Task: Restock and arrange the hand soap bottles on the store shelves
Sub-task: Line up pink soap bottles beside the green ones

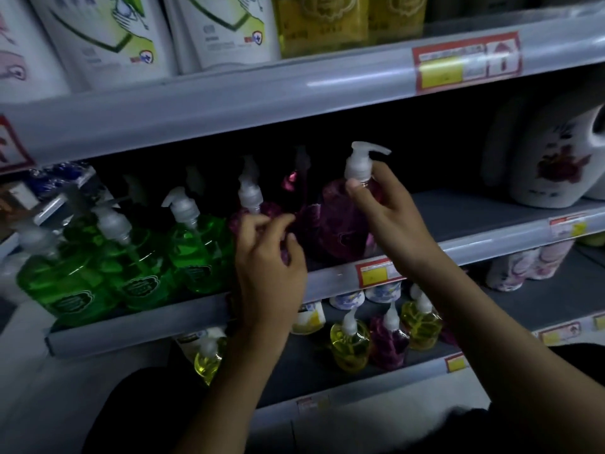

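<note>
On the middle shelf (491, 247) stand several green soap bottles (193, 247) at the left and purple ones in the centre. My right hand (389, 221) grips a purple pump bottle (340, 224) by its neck, just under the white pump; the bottle stands upright at the shelf's front. My left hand (268, 267) is wrapped around a second purple bottle (252, 204) to its left, covering most of its body. A third purple bottle (294, 181) sits in the dark behind them.
White refill pouches (108, 37) and yellow ones fill the top shelf. A large white jug (550, 158) stands at the right of the middle shelf. Yellow bottles (350, 342) and a purple one stand on the lower shelf. Price tags line the shelf edges.
</note>
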